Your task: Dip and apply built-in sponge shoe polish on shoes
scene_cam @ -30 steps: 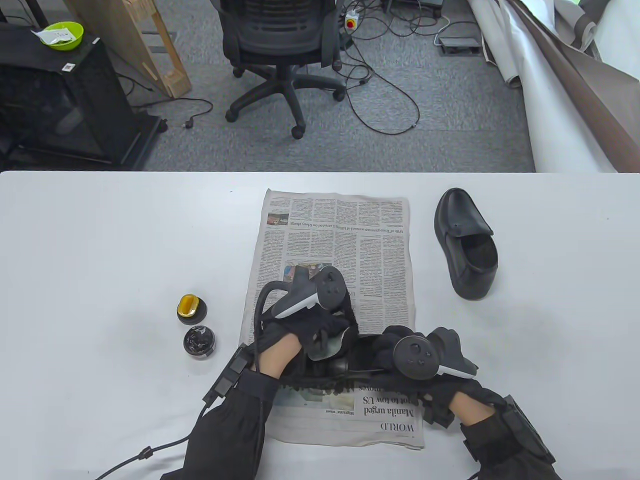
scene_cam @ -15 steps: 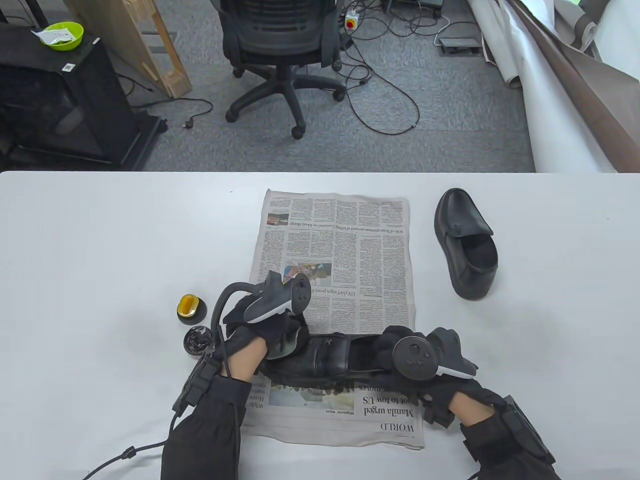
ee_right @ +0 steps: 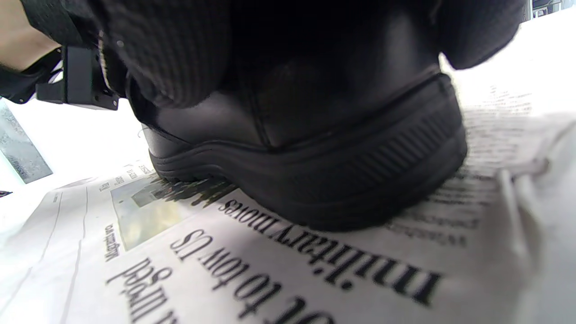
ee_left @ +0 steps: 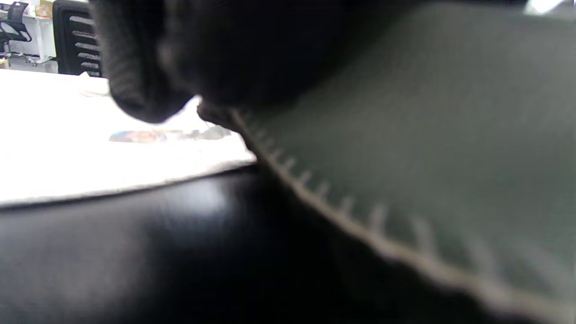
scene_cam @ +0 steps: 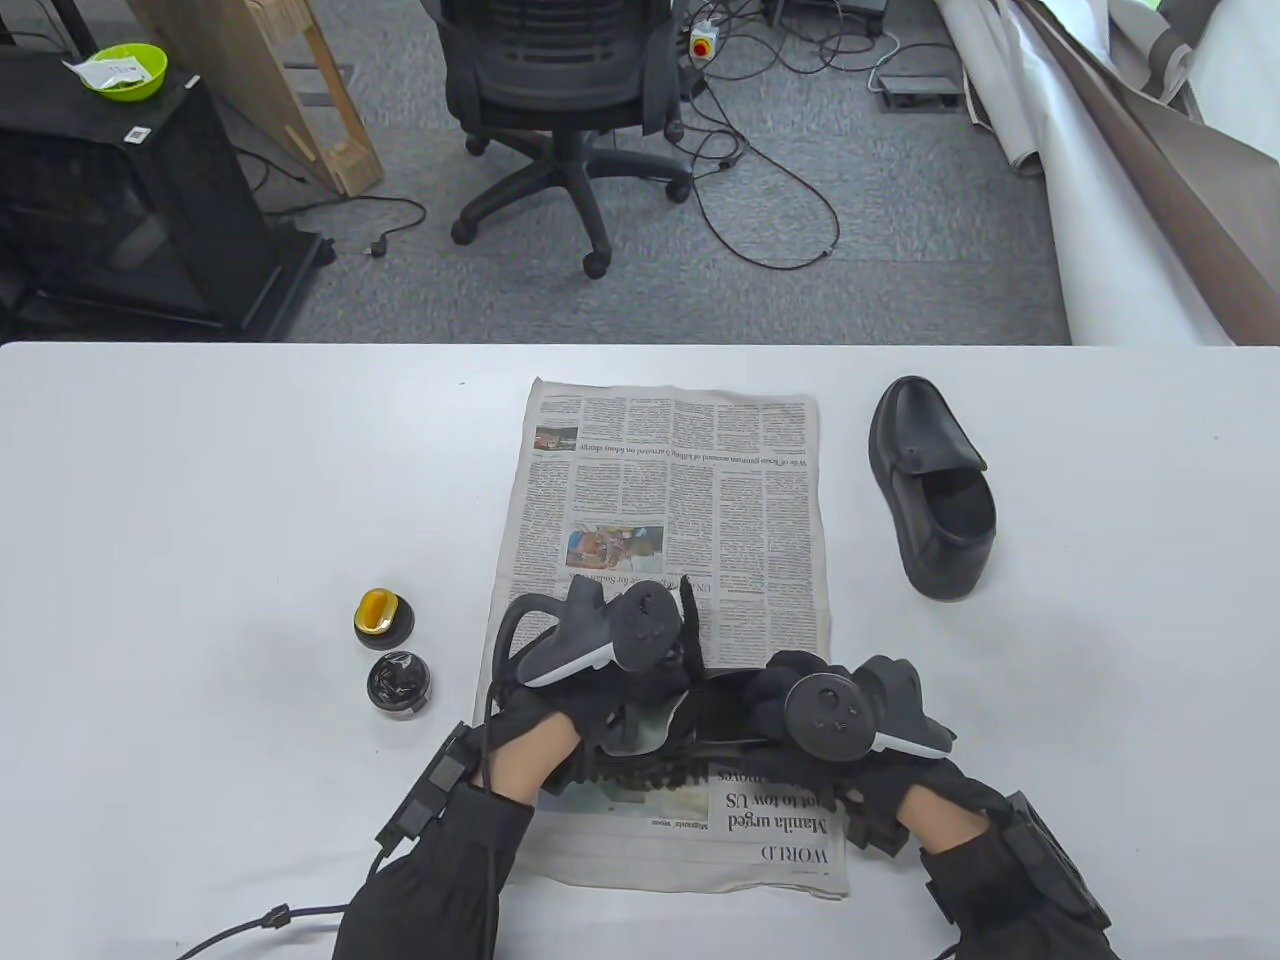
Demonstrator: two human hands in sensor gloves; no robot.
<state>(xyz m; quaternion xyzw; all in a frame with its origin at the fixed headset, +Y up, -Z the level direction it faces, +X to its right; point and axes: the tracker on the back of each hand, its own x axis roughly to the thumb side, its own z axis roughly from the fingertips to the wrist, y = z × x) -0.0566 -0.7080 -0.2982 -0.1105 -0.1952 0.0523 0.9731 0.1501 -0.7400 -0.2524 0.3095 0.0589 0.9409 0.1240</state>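
Note:
A black shoe (scene_cam: 722,702) lies sideways on the newspaper (scene_cam: 670,480), mostly hidden by both hands. My left hand (scene_cam: 640,705) holds a grey cloth (scene_cam: 648,728) with a stitched edge against the shoe's upper. The left wrist view shows that cloth (ee_left: 427,135) lying on the glossy leather (ee_left: 135,252). My right hand (scene_cam: 790,695) grips the shoe's heel end. In the right wrist view its fingers (ee_right: 171,54) curl over the heel (ee_right: 337,157). The open polish tin (scene_cam: 399,684) and its yellow sponge lid (scene_cam: 382,615) stand left of the paper.
A second black shoe (scene_cam: 935,490) stands upright on the white table (scene_cam: 200,480), right of the newspaper. A cable (scene_cam: 270,915) trails from my left sleeve along the front edge. An office chair (scene_cam: 560,80) and floor cables lie beyond the far edge.
My left hand slid the cloth left toward the shoe's toe, then back right over the upper. The right hand and the shoe stayed put.

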